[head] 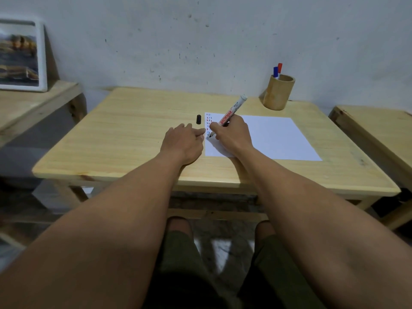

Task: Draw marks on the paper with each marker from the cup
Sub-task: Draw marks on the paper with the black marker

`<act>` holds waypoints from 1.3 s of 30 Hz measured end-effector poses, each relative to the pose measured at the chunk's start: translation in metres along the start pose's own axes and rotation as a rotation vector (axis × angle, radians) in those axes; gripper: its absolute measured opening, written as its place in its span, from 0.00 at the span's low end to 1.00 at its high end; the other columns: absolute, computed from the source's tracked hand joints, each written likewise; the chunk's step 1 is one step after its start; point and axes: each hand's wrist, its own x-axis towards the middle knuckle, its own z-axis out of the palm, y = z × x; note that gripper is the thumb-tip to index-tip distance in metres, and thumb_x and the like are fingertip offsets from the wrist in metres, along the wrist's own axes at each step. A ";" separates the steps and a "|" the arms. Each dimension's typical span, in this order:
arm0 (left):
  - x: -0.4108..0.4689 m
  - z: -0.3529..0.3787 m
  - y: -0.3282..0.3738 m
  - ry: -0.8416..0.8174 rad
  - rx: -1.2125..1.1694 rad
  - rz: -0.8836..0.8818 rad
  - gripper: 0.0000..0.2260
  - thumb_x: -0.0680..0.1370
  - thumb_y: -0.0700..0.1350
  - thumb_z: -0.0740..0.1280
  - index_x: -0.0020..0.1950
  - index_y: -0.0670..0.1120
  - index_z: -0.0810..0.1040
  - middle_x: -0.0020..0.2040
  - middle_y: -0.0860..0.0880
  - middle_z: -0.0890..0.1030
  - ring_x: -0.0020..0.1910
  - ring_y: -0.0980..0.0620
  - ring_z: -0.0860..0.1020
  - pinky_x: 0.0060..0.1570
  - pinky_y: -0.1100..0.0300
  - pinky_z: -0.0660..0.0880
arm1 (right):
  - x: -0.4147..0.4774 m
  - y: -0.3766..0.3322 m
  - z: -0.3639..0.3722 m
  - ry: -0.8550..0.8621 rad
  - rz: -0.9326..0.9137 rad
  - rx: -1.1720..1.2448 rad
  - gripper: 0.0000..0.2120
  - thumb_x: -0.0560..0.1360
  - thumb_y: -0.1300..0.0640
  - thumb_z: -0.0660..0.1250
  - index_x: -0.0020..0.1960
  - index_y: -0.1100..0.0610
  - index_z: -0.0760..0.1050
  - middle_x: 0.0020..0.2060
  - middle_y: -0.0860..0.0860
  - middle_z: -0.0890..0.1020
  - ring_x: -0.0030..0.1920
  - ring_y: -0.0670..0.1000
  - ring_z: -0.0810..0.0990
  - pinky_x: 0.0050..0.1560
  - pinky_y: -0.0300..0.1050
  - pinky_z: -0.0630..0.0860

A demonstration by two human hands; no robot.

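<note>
A white sheet of paper (274, 137) lies on the wooden table (124, 134). Short red, blue and black dashes run in columns along its left edge. My right hand (231, 134) grips a white marker (234, 110) with red lettering, tilted up to the right, its black tip touching the paper near the dashes. My left hand (181, 141) rests flat on the table, fingertips on the paper's left edge, holding nothing. A black cap (198, 119) lies on the table just left of the paper. A bamboo cup (278, 91) at the back right holds a blue marker (275, 72) and a red marker (279, 67).
A framed picture (21, 56) leans against the wall on a wooden bench (33, 103) to the left. Another wooden surface (376, 128) stands at the right. The grey wall rises right behind the table. My knees show under the table's front edge.
</note>
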 end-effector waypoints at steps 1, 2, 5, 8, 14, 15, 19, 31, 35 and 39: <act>0.001 0.001 -0.001 0.001 0.002 0.000 0.21 0.84 0.49 0.50 0.76 0.57 0.68 0.65 0.46 0.75 0.67 0.44 0.69 0.64 0.48 0.66 | 0.000 0.000 0.000 -0.002 0.000 -0.005 0.16 0.74 0.54 0.68 0.45 0.69 0.78 0.40 0.60 0.86 0.40 0.58 0.83 0.40 0.52 0.78; 0.002 0.002 -0.001 0.002 0.005 0.000 0.21 0.84 0.49 0.50 0.76 0.57 0.68 0.65 0.46 0.75 0.67 0.44 0.69 0.64 0.48 0.66 | -0.001 0.000 0.000 -0.004 0.000 -0.009 0.16 0.74 0.54 0.68 0.45 0.69 0.78 0.40 0.61 0.86 0.39 0.57 0.82 0.39 0.50 0.77; 0.003 0.003 -0.001 0.003 0.007 -0.007 0.21 0.84 0.49 0.50 0.76 0.58 0.68 0.65 0.47 0.75 0.67 0.45 0.69 0.64 0.48 0.65 | -0.001 -0.001 0.000 -0.014 0.002 -0.012 0.16 0.74 0.54 0.68 0.45 0.69 0.79 0.39 0.60 0.86 0.42 0.59 0.84 0.41 0.52 0.79; 0.003 0.003 -0.001 0.005 0.010 -0.006 0.21 0.84 0.49 0.50 0.75 0.57 0.68 0.65 0.47 0.75 0.67 0.45 0.69 0.64 0.48 0.66 | -0.001 -0.001 0.000 -0.021 0.004 -0.010 0.16 0.74 0.54 0.68 0.46 0.69 0.79 0.39 0.60 0.86 0.44 0.59 0.84 0.43 0.53 0.79; 0.002 0.002 -0.001 0.015 0.015 -0.005 0.21 0.84 0.49 0.50 0.76 0.57 0.68 0.67 0.46 0.75 0.68 0.45 0.69 0.66 0.48 0.66 | -0.002 -0.002 0.000 -0.033 -0.001 -0.023 0.14 0.74 0.54 0.68 0.45 0.68 0.79 0.39 0.59 0.86 0.44 0.58 0.84 0.43 0.52 0.79; 0.002 0.002 0.000 0.015 0.017 -0.003 0.21 0.84 0.49 0.50 0.76 0.57 0.68 0.68 0.46 0.74 0.69 0.45 0.69 0.66 0.48 0.66 | -0.002 -0.002 -0.001 -0.034 0.000 -0.024 0.14 0.74 0.54 0.69 0.45 0.67 0.79 0.39 0.59 0.86 0.44 0.58 0.84 0.43 0.52 0.79; 0.002 0.002 0.000 0.012 0.020 -0.005 0.21 0.84 0.50 0.50 0.76 0.57 0.68 0.66 0.46 0.75 0.68 0.45 0.69 0.65 0.48 0.66 | -0.001 -0.002 0.000 -0.047 0.007 -0.026 0.13 0.74 0.54 0.69 0.41 0.65 0.78 0.38 0.58 0.85 0.42 0.57 0.84 0.41 0.50 0.78; -0.001 -0.001 0.001 0.018 0.007 -0.006 0.20 0.84 0.49 0.51 0.75 0.56 0.69 0.66 0.46 0.75 0.67 0.45 0.70 0.65 0.48 0.67 | -0.001 -0.002 -0.002 -0.042 0.030 0.009 0.13 0.75 0.53 0.69 0.35 0.60 0.74 0.33 0.54 0.82 0.33 0.49 0.76 0.32 0.42 0.69; -0.004 -0.004 0.004 0.026 -0.006 -0.008 0.20 0.84 0.48 0.51 0.75 0.56 0.70 0.66 0.45 0.75 0.68 0.44 0.70 0.66 0.48 0.66 | 0.001 -0.001 -0.004 -0.001 0.071 0.076 0.13 0.75 0.53 0.68 0.40 0.63 0.78 0.40 0.59 0.86 0.34 0.50 0.77 0.33 0.43 0.69; -0.004 -0.004 0.004 0.020 -0.007 -0.012 0.20 0.84 0.49 0.51 0.75 0.56 0.70 0.66 0.46 0.75 0.69 0.44 0.69 0.66 0.49 0.66 | 0.003 0.002 -0.003 0.005 0.078 0.105 0.18 0.75 0.52 0.68 0.43 0.70 0.79 0.40 0.60 0.86 0.35 0.51 0.79 0.35 0.43 0.71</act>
